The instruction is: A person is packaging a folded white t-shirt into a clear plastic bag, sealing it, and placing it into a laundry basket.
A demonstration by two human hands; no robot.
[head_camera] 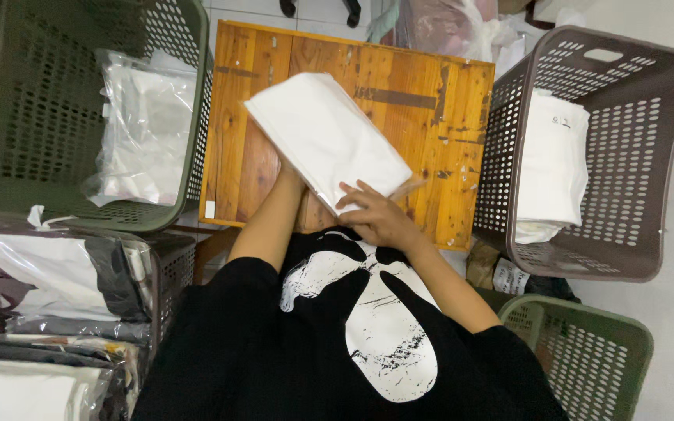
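White folded cloth in a clear bag [325, 136] rests on the wooden table [446, 117]. Right hand [376, 218] pinches its corner; left hand [290, 173] hides underneath, grip unclear. Sealing seems next.

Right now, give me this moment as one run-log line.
right hand: on near edge of bagged white garment | left hand: hidden beneath it | garment: tilted over wooden table | baskets: green, brown
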